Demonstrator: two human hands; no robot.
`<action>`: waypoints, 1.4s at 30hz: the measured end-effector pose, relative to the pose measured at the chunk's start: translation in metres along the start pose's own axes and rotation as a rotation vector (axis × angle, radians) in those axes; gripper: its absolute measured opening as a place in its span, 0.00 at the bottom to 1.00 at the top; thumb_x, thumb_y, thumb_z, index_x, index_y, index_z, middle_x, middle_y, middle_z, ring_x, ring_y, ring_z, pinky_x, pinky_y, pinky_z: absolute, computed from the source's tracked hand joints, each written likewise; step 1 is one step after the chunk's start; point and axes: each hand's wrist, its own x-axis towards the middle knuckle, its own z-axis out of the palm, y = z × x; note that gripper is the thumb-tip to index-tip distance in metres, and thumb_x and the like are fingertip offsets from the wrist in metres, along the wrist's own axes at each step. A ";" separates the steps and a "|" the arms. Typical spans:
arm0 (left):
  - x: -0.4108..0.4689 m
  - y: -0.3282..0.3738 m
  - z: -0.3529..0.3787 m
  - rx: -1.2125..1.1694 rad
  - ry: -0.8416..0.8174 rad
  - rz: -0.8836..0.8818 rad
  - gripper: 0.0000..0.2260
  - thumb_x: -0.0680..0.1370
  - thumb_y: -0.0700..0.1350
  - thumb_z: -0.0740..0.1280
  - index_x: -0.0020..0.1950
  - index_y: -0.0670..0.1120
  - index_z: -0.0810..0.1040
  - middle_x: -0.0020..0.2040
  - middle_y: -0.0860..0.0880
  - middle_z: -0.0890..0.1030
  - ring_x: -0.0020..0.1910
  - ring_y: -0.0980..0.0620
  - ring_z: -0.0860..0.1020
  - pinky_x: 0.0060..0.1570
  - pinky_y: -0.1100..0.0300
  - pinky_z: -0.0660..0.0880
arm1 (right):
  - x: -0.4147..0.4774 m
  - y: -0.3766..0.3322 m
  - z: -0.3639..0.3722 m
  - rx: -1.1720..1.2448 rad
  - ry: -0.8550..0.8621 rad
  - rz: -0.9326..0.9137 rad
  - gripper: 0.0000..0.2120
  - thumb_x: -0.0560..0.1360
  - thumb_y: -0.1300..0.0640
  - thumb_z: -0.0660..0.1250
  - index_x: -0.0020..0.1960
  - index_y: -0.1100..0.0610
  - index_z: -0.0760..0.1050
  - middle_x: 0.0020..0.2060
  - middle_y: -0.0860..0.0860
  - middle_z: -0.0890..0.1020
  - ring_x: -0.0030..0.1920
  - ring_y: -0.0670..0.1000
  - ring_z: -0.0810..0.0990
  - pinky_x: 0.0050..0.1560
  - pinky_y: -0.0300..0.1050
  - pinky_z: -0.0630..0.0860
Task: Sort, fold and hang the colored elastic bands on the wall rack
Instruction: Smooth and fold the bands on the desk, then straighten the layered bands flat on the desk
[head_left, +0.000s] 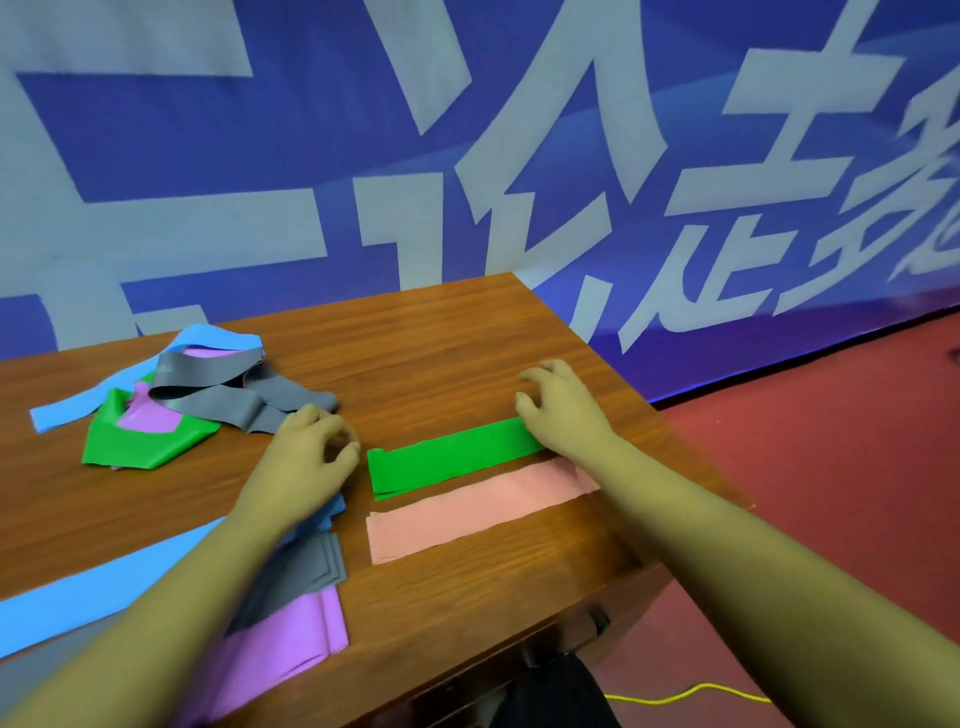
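Head view: a folded bright green elastic band (452, 457) lies flat at the middle of the brown wood-grain surface (441, 338). A folded salmon-pink elastic band (478, 512) lies just beside it, on the near side and parallel.

The right hand (563, 410) rests on the green band's right end. Its grip is apart, with the fingers arched and their tips on the wood beyond the band.

The left hand (306, 457) sits just off the band's left end with its fingers curled toward the thumb. Blur hides whether that grip pinches anything.

Under the left forearm lie a folded grey band (306, 571) and a folded purple band (306, 629), and a long light-blue band (78, 597) runs off to the left.

Farther left is a tangled heap of blue, grey, green and purple bands (171, 400). Behind stands a blue banner with white characters (467, 130).
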 end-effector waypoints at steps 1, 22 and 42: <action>0.001 -0.005 -0.005 0.023 0.027 -0.004 0.02 0.75 0.41 0.70 0.45 0.47 0.80 0.43 0.49 0.73 0.48 0.48 0.74 0.50 0.55 0.70 | 0.001 -0.014 0.004 0.037 -0.044 -0.035 0.21 0.78 0.50 0.62 0.68 0.54 0.73 0.70 0.54 0.69 0.70 0.55 0.69 0.70 0.53 0.66; 0.021 -0.116 -0.023 0.132 0.056 -0.227 0.15 0.76 0.48 0.69 0.62 0.50 0.79 0.60 0.49 0.76 0.60 0.47 0.75 0.61 0.49 0.72 | 0.059 -0.201 0.142 0.173 -0.274 -0.161 0.23 0.72 0.52 0.73 0.63 0.57 0.72 0.59 0.57 0.74 0.60 0.61 0.73 0.60 0.57 0.72; 0.007 -0.025 -0.130 -0.392 0.472 -0.079 0.11 0.77 0.39 0.68 0.58 0.50 0.79 0.55 0.53 0.82 0.52 0.57 0.78 0.53 0.67 0.72 | 0.024 -0.283 -0.049 0.866 -0.018 -0.203 0.14 0.69 0.56 0.76 0.38 0.56 0.70 0.29 0.49 0.71 0.29 0.47 0.68 0.31 0.41 0.66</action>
